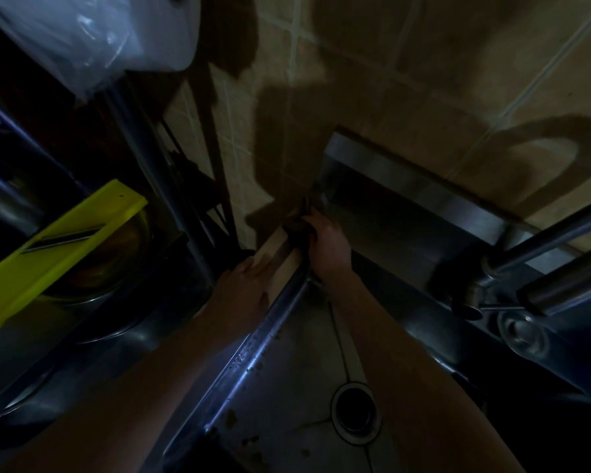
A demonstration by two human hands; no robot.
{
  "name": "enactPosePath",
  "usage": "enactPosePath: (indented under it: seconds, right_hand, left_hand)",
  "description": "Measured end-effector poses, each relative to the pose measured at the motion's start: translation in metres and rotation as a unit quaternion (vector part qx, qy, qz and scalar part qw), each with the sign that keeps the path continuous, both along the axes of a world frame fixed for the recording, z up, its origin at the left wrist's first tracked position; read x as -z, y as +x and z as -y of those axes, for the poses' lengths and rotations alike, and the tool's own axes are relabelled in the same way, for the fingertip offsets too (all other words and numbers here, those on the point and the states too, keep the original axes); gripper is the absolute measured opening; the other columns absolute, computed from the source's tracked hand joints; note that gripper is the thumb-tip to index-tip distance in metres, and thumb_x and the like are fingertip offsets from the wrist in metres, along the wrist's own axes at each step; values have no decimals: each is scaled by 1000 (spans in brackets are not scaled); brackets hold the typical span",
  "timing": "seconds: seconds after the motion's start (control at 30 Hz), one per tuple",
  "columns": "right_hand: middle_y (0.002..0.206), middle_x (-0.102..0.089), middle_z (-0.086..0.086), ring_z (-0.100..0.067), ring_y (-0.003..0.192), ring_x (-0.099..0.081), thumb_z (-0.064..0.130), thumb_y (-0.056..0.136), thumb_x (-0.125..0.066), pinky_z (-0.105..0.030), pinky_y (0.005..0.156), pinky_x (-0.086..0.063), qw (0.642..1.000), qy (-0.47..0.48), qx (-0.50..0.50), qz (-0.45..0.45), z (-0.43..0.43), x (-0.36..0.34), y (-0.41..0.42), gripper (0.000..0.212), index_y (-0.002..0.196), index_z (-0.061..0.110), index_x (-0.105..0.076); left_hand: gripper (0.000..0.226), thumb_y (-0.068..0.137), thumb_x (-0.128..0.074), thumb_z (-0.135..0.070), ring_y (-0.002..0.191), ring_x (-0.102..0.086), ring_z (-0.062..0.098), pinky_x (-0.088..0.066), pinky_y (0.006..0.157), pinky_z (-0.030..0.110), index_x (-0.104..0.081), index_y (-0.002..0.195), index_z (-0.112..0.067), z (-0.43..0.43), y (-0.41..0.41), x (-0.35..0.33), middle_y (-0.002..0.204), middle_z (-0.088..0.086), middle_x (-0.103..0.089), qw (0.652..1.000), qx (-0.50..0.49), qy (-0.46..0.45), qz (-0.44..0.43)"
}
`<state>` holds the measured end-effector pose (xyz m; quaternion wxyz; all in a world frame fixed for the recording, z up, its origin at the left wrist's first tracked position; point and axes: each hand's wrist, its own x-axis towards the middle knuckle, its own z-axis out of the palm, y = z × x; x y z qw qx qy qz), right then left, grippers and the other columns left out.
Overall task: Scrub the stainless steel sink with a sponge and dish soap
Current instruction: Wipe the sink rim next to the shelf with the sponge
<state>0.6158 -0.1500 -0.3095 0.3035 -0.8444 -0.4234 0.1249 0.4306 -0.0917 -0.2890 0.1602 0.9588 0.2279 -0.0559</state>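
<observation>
The scene is very dark. The stainless steel sink (287, 370) fills the lower middle, with its round drain (355, 409) and brown specks along its left wall. My right hand (328, 244) reaches to the sink's far left corner and grips a dark object (299, 227), perhaps a sponge, pressed against the rim there. My left hand (249, 274) rests flat with straight fingers on the pale strip of counter (282, 264) just left of the sink rim.
A steel tap (539, 268) juts in from the right over the sink. A yellow slicer (58, 247) lies across a bowl (116, 268) on the left. A clear plastic bag (99, 35) hangs at top left. Tiled wall (423, 63) stands behind.
</observation>
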Motion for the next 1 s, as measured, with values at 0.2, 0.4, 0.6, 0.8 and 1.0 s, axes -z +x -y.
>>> enactPosePath:
  seconds: [0.2, 0.4, 0.6, 0.8, 1.0]
  right_hand:
    - [144, -45, 0, -35, 131, -40, 13, 93, -44, -51, 100, -44, 999, -20, 31, -15, -17, -7, 11, 38, 125, 29, -55]
    - [152, -35, 1, -37, 136, -32, 9, 90, -49, -48, 102, -43, 996, -47, -59, 45, -4, -2, -9, 47, 135, 26, -49]
    - [153, -33, 0, -32, 138, -32, 10, 88, -53, -47, 109, -37, 994, -96, 14, 57, 16, 6, 4, 53, 137, 29, -44]
    - [153, -32, -5, -31, 142, -23, 12, 86, -51, -48, 114, -29, 987, -116, 107, 32, 33, 4, 11, 52, 138, 19, -44]
    - [154, -30, 3, -28, 142, -24, 7, 88, -47, -47, 109, -36, 970, -131, 204, 15, 79, 0, 18, 54, 138, 25, -43]
  left_hand:
    - [62, 88, -49, -16, 137, -29, 26, -39, 103, 46, -26, 146, -20, 1, 0, -3, 154, 3, -28, 1000, -12, -2, -2]
    - [63, 88, -51, -14, 137, -30, 26, -39, 104, 45, -28, 146, -19, 2, -2, 0, 152, 5, -33, 999, -21, -10, 30]
    - [64, 79, -57, -4, 123, -47, 34, -48, 94, 50, -39, 140, -11, -1, -1, -1, 137, 11, -51, 998, 9, -13, 59]
    - [55, 79, -56, -5, 128, -44, 32, -48, 94, 49, -47, 133, -9, -3, -3, -2, 141, 9, -49, 998, 10, -10, 63]
    - [71, 66, -63, 0, 115, -54, 40, -54, 83, 52, -44, 132, -16, 0, -4, -2, 129, 10, -59, 996, 15, -11, 90]
